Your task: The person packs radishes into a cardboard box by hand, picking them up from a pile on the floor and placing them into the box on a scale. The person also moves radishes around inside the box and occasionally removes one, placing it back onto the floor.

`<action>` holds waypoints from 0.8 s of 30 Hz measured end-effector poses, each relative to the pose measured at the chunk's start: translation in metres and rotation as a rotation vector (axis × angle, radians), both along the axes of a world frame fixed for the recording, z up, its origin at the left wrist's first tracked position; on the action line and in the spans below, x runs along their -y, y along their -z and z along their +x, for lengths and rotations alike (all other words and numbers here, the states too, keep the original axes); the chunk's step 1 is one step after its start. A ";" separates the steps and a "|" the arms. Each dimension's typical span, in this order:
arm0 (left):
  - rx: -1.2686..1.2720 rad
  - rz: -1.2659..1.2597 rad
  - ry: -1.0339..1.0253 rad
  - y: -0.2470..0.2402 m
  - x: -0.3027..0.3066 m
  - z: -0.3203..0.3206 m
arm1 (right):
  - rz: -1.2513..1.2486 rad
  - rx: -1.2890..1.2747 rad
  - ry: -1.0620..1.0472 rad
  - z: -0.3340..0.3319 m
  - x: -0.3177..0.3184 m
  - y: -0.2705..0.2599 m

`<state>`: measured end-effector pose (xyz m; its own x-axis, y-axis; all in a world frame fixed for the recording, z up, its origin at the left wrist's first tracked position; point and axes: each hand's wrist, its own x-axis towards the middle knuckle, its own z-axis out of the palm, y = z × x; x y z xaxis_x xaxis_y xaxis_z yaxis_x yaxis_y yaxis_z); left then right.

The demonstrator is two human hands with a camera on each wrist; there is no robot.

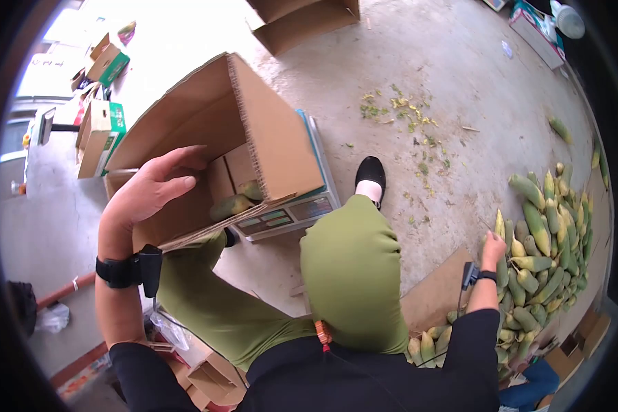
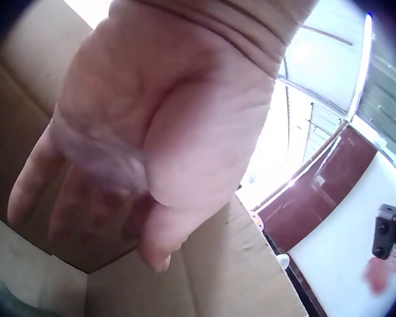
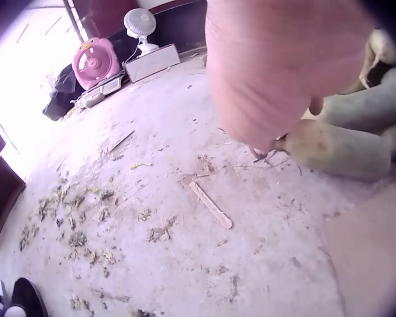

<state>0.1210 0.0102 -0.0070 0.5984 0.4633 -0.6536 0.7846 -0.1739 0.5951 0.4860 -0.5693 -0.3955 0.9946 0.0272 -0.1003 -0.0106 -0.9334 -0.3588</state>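
Observation:
In the head view my left hand (image 1: pixel 159 184) is over the open cardboard box (image 1: pixel 281 130), holding nothing, its fingers and thumb extended. The left wrist view shows the palm (image 2: pixel 165 112) and spread fingers against the box's inner walls. Green-white radishes (image 1: pixel 232 207) lie on the box bottom. My right hand (image 1: pixel 493 250) is at the left edge of a large radish pile (image 1: pixel 539 230). In the right wrist view that hand (image 3: pixel 277 72) is beside a pale radish (image 3: pixel 340 150) with a thin root; its fingers are mostly hidden, so a grip cannot be made out.
The box rests on a scale-like base (image 1: pixel 288 218). Leaf scraps (image 1: pixel 412 113) litter the concrete floor, and flat cardboard (image 1: pixel 436 292) lies beside the pile. Another box (image 1: pixel 309 31) stands at the top. More cartons (image 1: pixel 103 137) are at the left. A black shoe (image 1: pixel 370 173) is between box and pile.

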 end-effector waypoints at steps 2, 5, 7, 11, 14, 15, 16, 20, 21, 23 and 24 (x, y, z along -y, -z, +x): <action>0.036 0.015 -0.011 -0.002 0.004 -0.011 | 0.349 -0.091 0.153 0.009 0.014 -0.011; 0.089 0.032 -0.012 -0.004 0.007 -0.022 | 0.770 -0.204 0.320 0.012 -0.009 -0.054; 0.125 0.033 0.011 -0.004 0.007 -0.029 | 1.082 -0.272 0.284 0.003 -0.057 -0.114; 0.200 0.026 -0.009 -0.009 0.011 -0.037 | 1.386 -0.280 -0.183 -0.014 -0.167 -0.236; 0.298 0.066 -0.037 -0.016 0.015 -0.046 | 1.619 -0.342 -0.553 -0.018 -0.230 -0.303; 0.356 0.099 -0.028 -0.020 0.018 -0.047 | 1.701 -0.426 -0.646 -0.023 -0.254 -0.324; 0.415 0.133 -0.019 -0.025 0.020 -0.047 | 1.832 -0.551 -0.720 -0.028 -0.276 -0.339; 0.558 0.207 -0.064 -0.036 0.028 -0.051 | 1.960 -1.004 -0.861 -0.090 -0.363 -0.398; 0.559 0.214 -0.071 -0.037 0.029 -0.052 | 1.979 -1.108 -0.956 -0.106 -0.381 -0.400; 0.686 0.149 -0.055 -0.037 0.031 -0.054 | 1.821 -1.176 -1.015 -0.142 -0.411 -0.406; 0.742 -0.014 -0.078 -0.039 0.031 -0.055 | 1.795 -1.255 -1.027 -0.160 -0.423 -0.407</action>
<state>0.0665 -0.0212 0.0319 0.8503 0.5172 -0.0971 0.1858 -0.1225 0.9749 0.3259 -0.1463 0.0113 0.1335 0.9522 0.2749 -0.6900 0.2884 -0.6639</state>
